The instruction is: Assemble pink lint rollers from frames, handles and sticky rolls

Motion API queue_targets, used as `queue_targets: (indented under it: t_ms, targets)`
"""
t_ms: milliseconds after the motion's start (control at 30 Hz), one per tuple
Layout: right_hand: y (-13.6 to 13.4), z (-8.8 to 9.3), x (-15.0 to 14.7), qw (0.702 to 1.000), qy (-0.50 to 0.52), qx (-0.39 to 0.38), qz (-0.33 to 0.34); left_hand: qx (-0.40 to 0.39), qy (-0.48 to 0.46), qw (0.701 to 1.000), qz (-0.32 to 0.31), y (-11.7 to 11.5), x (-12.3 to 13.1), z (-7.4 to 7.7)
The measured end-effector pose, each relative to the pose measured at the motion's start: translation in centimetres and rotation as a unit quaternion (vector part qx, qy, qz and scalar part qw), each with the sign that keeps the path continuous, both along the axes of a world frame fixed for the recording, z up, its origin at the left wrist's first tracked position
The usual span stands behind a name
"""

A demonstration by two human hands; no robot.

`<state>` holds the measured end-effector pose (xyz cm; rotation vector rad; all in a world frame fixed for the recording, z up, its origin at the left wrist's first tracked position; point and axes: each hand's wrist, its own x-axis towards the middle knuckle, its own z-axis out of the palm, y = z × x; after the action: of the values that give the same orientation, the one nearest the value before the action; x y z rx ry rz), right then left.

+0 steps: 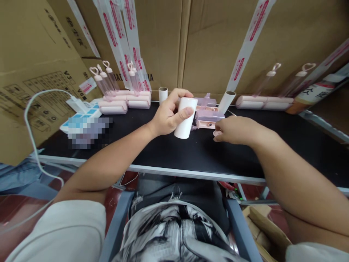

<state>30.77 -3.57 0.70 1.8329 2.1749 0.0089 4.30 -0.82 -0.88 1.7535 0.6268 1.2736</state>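
- White cylinder, tilted slightly, near the middle of the frame, held above the black counter.
- Left hand, just left of centre: its grip is wrapped round that cylinder, thumb across the near side.
- Right hand, right of centre: its grip is narrow, fingertips closed on a small pale pink piece low over the counter.
- Lilac-and-pink case, between the two hands at centre right, lying on the counter; a similar one is partly hidden just behind it.
- White tubes with brown inner walls: an upright tube behind the left hand, and a leaning tube behind the right hand.
- Pink rollers with clear handles and looped tops: left group in the upper left, right group in the upper right.
- Blue-and-white block at left, partly pixelated, with a white cable.
- Brown cardboard across the top of the frame, striped with tape.
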Motion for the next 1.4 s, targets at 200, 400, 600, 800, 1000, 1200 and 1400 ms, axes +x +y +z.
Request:
queue_targets:
  t_ms: [200,400,600,800,1000,1200,1400]
  targets:
    - [-0.2,-0.6,-0.9,0.999,-0.016,0.004,0.037,-0.007,0.014,1.0,0.002,-0.1,0.1,0.1]
    - [-0.1,-0.3,0.0,0.998,0.037,0.051,0.029,-0.022,0.003,1.0,-0.004,-0.2,-0.1,0.1]
    - [-0.1,-0.9,-0.1,0.999,0.027,-0.008,0.029,-0.087,-0.034,0.996,0.009,-0.1,0.1,0.0]
    - [-0.5,-0.7,-0.9,0.985,0.117,-0.017,0.126,-0.1,-0.069,0.993,0.009,0.8,0.7,0.3]
    - [-0.6,-0.4,-1.2,0.879,0.402,-0.001,0.257,-0.148,-0.077,0.984,0.058,2.6,1.0,0.2]
    - [-1.2,-1.1,-2.6,0.804,0.463,0.187,0.324,-0.204,-0.093,0.974,0.037,2.9,0.6,0.4]
    - [-1.6,-2.1,-3.4,0.754,0.459,0.42,0.21,-0.226,-0.088,0.97,0.001,2.4,0.6,0.9]
